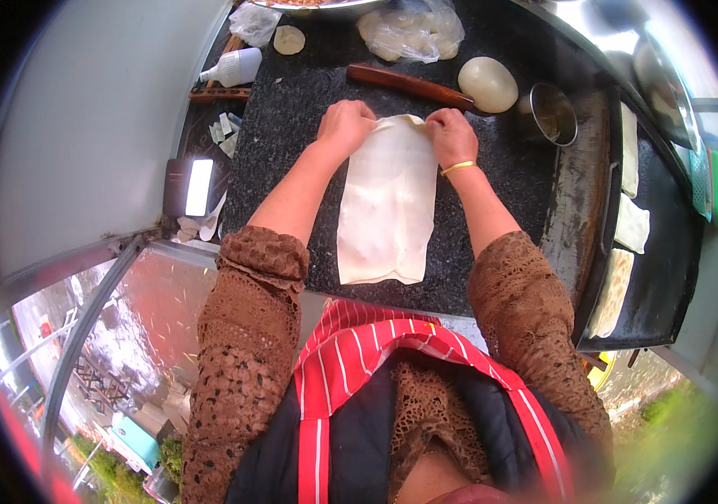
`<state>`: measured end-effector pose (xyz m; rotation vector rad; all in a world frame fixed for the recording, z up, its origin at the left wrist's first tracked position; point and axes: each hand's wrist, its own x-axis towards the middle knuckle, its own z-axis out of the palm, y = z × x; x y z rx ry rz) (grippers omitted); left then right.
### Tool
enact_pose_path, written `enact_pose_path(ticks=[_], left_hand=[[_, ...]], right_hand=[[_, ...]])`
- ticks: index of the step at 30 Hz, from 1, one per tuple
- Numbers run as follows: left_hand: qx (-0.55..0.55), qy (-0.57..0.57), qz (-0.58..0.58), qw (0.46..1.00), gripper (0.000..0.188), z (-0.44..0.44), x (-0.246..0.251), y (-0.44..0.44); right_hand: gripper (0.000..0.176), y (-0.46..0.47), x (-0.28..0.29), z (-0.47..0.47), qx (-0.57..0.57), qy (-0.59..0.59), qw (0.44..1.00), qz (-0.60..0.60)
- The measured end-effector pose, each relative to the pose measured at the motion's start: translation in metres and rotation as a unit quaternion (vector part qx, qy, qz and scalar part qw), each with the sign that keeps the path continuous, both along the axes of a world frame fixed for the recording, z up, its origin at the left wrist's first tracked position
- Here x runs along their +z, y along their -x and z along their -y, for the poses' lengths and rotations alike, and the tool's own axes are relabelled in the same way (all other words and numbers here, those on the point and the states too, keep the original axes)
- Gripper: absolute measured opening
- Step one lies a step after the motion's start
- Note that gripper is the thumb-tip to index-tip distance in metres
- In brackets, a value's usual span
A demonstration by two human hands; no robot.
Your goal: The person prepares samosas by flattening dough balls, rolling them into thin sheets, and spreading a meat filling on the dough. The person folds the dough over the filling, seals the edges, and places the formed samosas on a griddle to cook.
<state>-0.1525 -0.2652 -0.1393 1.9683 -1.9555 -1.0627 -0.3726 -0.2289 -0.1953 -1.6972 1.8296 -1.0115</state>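
A long folded sheet of pale dough [387, 208] lies on the black speckled stone worktop [283, 183]. At its far left corner my left hand [345, 126] pinches the edge between thumb and fingers. My right hand [453, 137], with a gold bangle at the wrist, grips the far right corner. The far edge looks slightly raised between the two hands, while the near end rests flat. Just beyond the hands lies a dark red wooden rolling pin [409, 86]. A smooth round ball of dough [488, 85] sits at the pin's right end.
A metal cup of liquid [554, 114] stands right of the dough ball. Farther right, a black griddle [664, 252] bears several flat dough pieces, one browned [612, 293]. Bagged dough balls [410, 31] lie at the back. Left are a light bulb [233, 67] and a lit phone [199, 188].
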Motion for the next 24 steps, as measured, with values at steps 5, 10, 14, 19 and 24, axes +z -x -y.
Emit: enact_pose_path(ticks=[5, 10, 14, 19, 24], left_hand=[[-0.112, 0.156, -0.099, 0.976, 0.011, -0.065, 0.039, -0.032], [-0.248, 0.218, -0.068, 0.942, 0.008, -0.197, 0.052, -0.075], [-0.278, 0.149, -0.038, 0.948, 0.021, -0.274, 0.022, -0.091], [-0.302, 0.153, 0.017, 0.941, 0.028, -0.289, 0.018, -0.107], [-0.279, 0.264, 0.028, 0.923, 0.045, -0.255, 0.017, -0.097]], right_hand=[[0.005, -0.002, 0.046, -0.069, 0.002, -0.016, 0.969, 0.248], [0.017, 0.012, 0.061, -0.209, 0.156, 0.065, 0.985, 0.046], [0.015, 0.001, 0.041, -0.265, 0.178, 0.000, 0.981, -0.076], [0.015, -0.008, 0.052, -0.273, 0.183, 0.045, 0.977, -0.097], [0.037, -0.023, 0.044, -0.254, 0.127, 0.076, 0.980, -0.130]])
